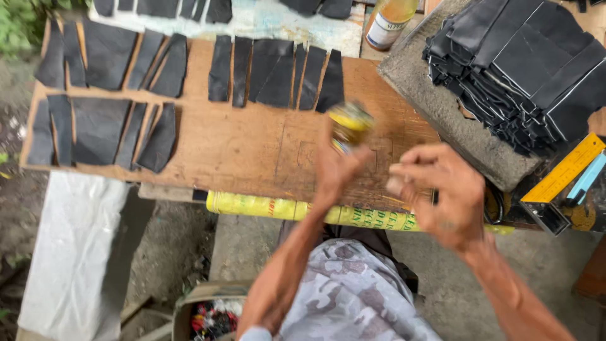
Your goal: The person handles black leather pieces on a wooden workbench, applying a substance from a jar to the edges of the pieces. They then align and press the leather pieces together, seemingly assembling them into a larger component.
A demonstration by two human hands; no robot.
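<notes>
Above the board's (252,158) near edge, the left hand (334,167) grips a small yellow can (351,123); the right hand (435,189) pinches something pale, probably its lid. Best to keep the can upright, clear of the leather strips (278,79).

Bare forearms — grey camouflage shorts (353,290), pale sleeve edge (252,333).

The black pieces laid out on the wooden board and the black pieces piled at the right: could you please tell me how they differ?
The pieces on the board lie flat, side by side in rows, some overlapping; the pile of pieces is stacked many layers deep. The spread ones rest on the wooden board, the pile on a grey slab. The spread ones show whole outlines, while the pile shows mostly edges. Both are black, sheet-like and cut into strips and panels.
</notes>
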